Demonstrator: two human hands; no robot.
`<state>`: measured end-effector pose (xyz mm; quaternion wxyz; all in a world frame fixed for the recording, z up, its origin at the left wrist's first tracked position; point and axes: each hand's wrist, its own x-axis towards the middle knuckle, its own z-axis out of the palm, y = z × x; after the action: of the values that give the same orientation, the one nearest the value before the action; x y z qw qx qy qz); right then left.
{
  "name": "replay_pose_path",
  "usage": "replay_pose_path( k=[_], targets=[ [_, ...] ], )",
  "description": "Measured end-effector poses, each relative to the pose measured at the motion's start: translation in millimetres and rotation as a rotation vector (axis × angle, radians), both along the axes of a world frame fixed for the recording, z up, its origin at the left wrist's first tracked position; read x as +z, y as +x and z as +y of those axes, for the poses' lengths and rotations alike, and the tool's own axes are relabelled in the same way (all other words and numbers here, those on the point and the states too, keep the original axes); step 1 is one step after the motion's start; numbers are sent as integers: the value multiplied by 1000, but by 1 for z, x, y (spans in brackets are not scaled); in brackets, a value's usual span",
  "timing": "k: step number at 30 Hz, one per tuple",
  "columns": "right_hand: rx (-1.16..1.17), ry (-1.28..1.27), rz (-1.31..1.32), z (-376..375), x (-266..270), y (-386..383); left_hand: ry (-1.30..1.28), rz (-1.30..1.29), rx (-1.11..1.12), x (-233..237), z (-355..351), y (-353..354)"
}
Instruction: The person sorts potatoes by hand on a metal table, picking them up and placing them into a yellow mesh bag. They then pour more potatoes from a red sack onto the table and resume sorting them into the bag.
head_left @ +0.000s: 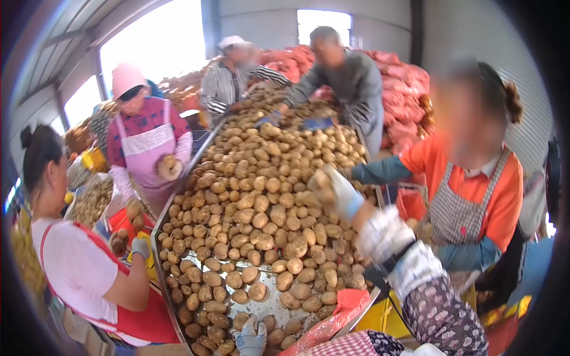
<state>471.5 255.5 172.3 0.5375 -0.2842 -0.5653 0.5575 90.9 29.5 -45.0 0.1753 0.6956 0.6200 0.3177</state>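
Observation:
Heaps of potatoes [259, 220] cover a metal sorting table [236, 307]. At its near edge my left hand [251, 338], in a pale blue and white glove, lies low among the potatoes, with its short visible fingers pointing forward and apart. My right hand [338, 194] is raised over the right side of the heap in a soiled white glove, its fingers smeared by motion; I cannot tell whether a potato is in them. A white cuff and a dark floral sleeve cover that arm. Beneath my right forearm, a crumpled red plastic sheet [332, 320] lies along the table's corner.
Other people stand round the table: one in a red apron [139, 311], one in a pink apron [145, 133], one in orange [504, 196], two at the far end. Red sacks [404, 95] are piled behind. A yellow crate [389, 317] stands below my right arm.

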Motion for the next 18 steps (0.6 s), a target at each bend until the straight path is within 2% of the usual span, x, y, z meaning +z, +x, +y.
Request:
replay_pose_path(
  k=[1, 2, 3, 4, 5, 6, 7, 8, 9, 10, 12, 13, 15, 16, 17, 18],
  targets=[
    [310, -377, 523, 31, 21, -12, -50, 31, 4, -3, -1, -3],
    [-91, -378, 227, -3, 90, -62, -92, 36, -8, -2, -2, -4],
    [-104, -133, -113, 2, 102, -89, -90, 41, -14, -2, 1, -3],
    [28, 322, -453, -1, 104, -116, -98, -2, -26, -2, 4, -3],
    [80, 44, -426, -30, 119, -156, -111, -43, -26, -2, 4, -7],
    [220, 216, -173, -31, 79, -184, -9, -154, -125, -6, 5, -9],
    [267, 79, -321, -53, 71, -194, -1, -154, -95, -6, 6, -11],
    [329, 199, -497, -51, 40, -200, -17, -216, -108, -5, 7, -13],
    [425, -34, -544, -74, 44, -196, -37, -279, -127, -6, 8, -15],
    [508, -224, -524, -68, -2, -192, 96, -132, -162, -18, 7, -19],
    [413, -318, -303, -78, -62, -174, 87, -151, -163, -31, 9, -23],
    [411, -322, -297, -79, -87, -158, 81, -164, -176, -33, 9, -24],
    [199, 475, -610, -88, -120, -128, 57, -147, -171, -26, 11, -24],
    [189, 469, -605, -101, -121, -121, 41, -138, -161, -21, 13, -21],
    [167, -121, -335, -120, -114, -116, 37, -135, -172, -11, 18, -15],
    [134, -701, -34, -135, -114, -111, -151, -377, -96, 3, 24, -8]
  ],
)
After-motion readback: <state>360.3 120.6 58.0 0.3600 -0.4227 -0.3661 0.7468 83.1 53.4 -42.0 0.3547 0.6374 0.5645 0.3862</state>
